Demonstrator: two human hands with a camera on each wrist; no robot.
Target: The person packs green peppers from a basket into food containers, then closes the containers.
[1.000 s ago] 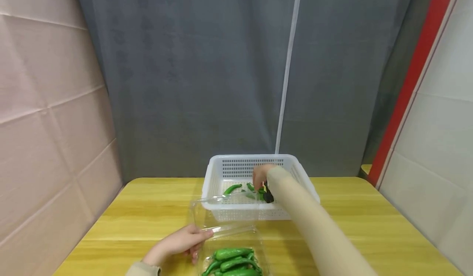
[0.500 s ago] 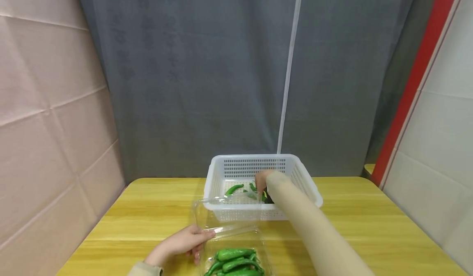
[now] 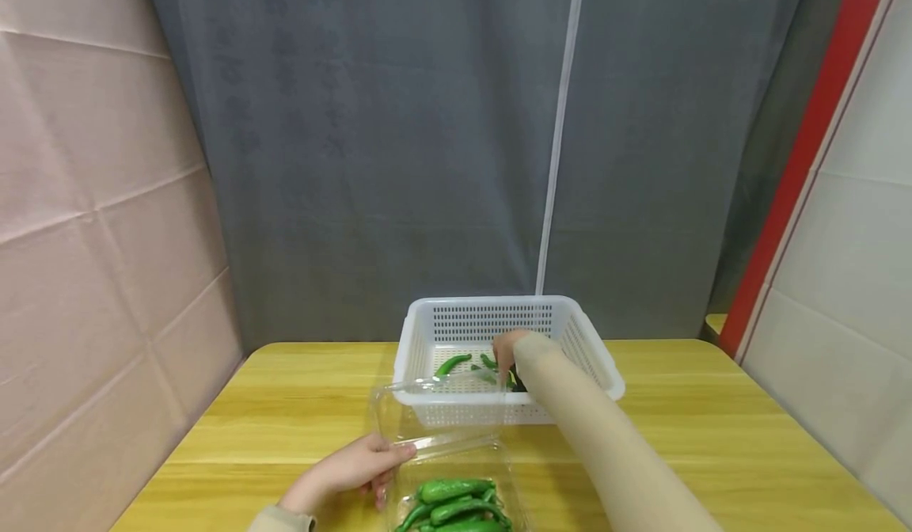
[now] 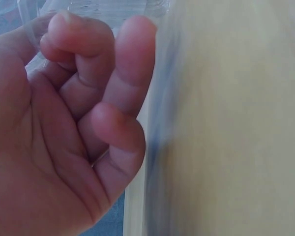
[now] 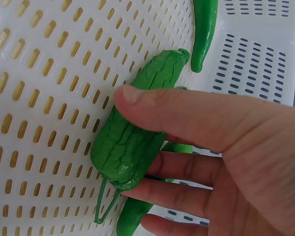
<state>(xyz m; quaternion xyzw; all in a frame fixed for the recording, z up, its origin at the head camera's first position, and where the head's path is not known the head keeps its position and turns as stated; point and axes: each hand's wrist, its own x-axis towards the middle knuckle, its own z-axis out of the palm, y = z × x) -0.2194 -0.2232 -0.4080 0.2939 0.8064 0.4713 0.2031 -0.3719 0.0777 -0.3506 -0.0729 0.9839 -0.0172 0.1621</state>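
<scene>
Pepper (image 5: 122,153) gripped, long axis aslant, in right hand (image 3: 509,347) toward tabletop (image 3: 306,389) far edge; left hand (image 3: 359,466) pinches clear box (image 3: 456,442).

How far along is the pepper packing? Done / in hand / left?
Done, it seems: several green peppers lie in the clear container. In hand: the right hand grips one wrinkled pepper inside the white basket; the left hand holds the container near its hinge. Probably left: at least two loose peppers in the basket, then closing the raised lid.
</scene>
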